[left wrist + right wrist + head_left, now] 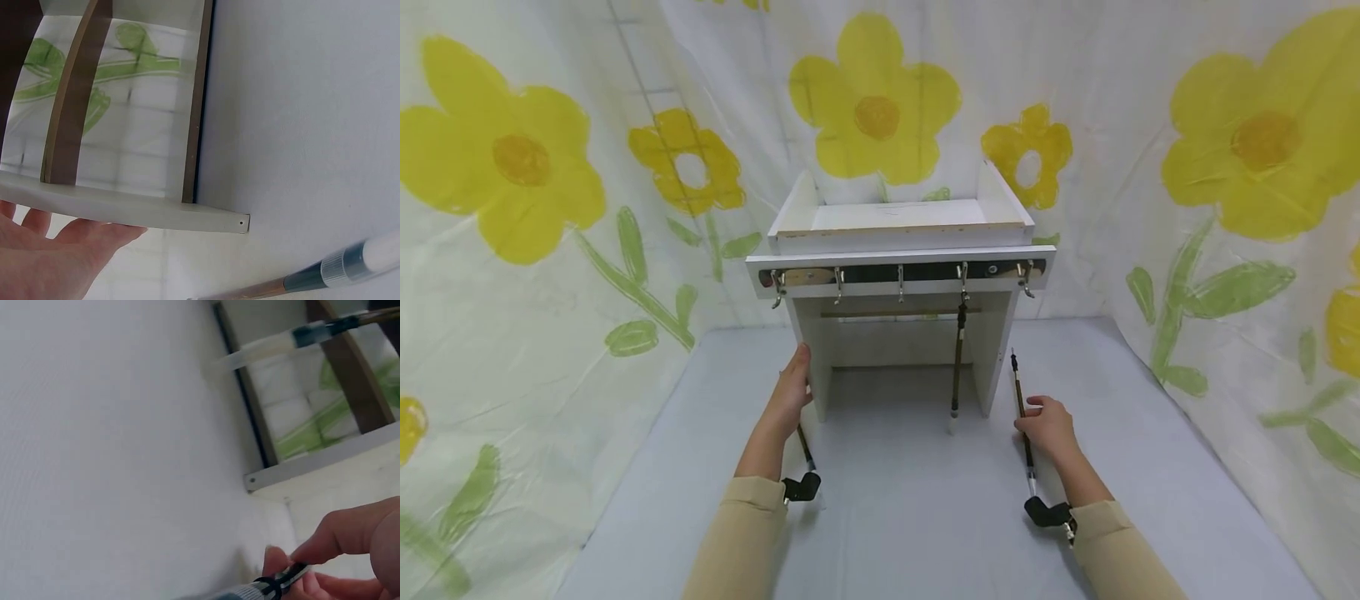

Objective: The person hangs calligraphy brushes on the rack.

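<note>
A white wooden rack stands ahead, with a row of metal hooks on its front bar. My left hand touches the outside of the rack's left side panel, fingers extended along it. A slim brush with a pale tip runs below that hand, partly hidden behind it in the head view. Right of the rack, my right hand pinches a dark-handled brush between thumb and fingers. Its tip end is hidden behind the wrist camera. Another brush hangs tip down from a hook.
A crossbar spans the rack's inside. Pale cloth covers the table. A curtain with yellow flowers surrounds the back and sides. Black wrist cameras sit under both forearms.
</note>
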A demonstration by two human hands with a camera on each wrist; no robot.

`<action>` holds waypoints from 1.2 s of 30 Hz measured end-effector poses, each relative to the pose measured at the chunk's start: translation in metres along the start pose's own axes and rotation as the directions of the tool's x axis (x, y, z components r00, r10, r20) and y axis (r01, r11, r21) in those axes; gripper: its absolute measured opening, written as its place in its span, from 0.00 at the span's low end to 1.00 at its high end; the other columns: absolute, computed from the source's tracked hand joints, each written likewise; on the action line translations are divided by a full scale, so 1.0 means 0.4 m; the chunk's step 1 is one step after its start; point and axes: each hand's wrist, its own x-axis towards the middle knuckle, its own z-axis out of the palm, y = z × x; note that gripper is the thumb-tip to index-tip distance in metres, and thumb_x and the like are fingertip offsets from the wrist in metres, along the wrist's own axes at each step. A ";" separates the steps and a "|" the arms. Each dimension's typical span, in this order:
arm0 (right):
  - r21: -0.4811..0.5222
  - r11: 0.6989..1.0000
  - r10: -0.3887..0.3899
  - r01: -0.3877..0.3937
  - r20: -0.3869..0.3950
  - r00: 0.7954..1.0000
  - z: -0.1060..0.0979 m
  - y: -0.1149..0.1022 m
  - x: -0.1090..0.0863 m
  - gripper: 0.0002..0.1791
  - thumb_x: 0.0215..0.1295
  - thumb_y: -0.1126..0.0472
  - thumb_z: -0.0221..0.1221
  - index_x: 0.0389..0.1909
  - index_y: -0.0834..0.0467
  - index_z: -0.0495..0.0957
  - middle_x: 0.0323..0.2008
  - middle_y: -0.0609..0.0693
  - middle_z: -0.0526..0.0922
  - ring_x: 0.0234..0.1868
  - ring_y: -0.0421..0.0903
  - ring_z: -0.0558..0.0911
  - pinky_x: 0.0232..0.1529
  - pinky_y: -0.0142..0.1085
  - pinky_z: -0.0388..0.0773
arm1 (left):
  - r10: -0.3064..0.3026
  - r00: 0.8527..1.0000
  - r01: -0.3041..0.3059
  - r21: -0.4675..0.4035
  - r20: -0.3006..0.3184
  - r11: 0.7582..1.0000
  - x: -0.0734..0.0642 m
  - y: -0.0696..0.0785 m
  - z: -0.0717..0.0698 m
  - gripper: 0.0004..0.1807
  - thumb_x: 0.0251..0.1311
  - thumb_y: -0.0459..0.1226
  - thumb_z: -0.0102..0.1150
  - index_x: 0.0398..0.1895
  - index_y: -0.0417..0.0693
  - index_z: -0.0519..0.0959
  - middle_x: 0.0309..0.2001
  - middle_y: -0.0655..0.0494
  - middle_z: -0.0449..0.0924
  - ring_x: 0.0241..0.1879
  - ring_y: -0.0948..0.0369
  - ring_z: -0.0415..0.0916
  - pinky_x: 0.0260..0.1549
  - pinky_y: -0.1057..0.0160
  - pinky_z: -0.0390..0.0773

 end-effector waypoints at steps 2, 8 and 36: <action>0.079 0.997 0.018 -0.021 0.031 0.999 -0.006 -0.003 -0.004 0.29 0.62 0.69 0.61 0.64 0.76 0.68 0.48 0.70 0.80 0.35 0.50 0.86 0.37 0.41 0.86 | 0.003 1.000 -0.003 0.004 -0.009 1.000 0.006 -0.011 0.000 0.53 0.64 0.76 0.25 0.83 0.55 0.37 0.83 0.48 0.34 0.79 0.40 0.41 0.73 0.39 0.57; 0.256 0.965 0.041 -0.060 0.078 0.996 -0.001 -0.003 -0.003 0.25 0.67 0.72 0.57 0.64 0.78 0.67 0.45 0.65 0.79 0.34 0.45 0.85 0.36 0.38 0.88 | 0.017 1.000 -0.017 0.013 -0.014 1.000 0.006 -0.015 0.002 0.52 0.66 0.75 0.25 0.83 0.54 0.38 0.83 0.47 0.35 0.79 0.40 0.42 0.73 0.39 0.58; 0.368 0.924 -0.137 0.106 0.061 0.989 -0.037 -0.097 -0.050 0.20 0.83 0.66 0.37 0.68 0.72 0.57 0.58 0.73 0.78 0.59 0.64 0.81 0.50 0.42 0.85 | 0.028 0.999 -0.028 0.021 -0.018 0.999 0.005 -0.020 0.000 0.51 0.67 0.74 0.24 0.83 0.54 0.37 0.83 0.49 0.34 0.79 0.41 0.43 0.73 0.40 0.58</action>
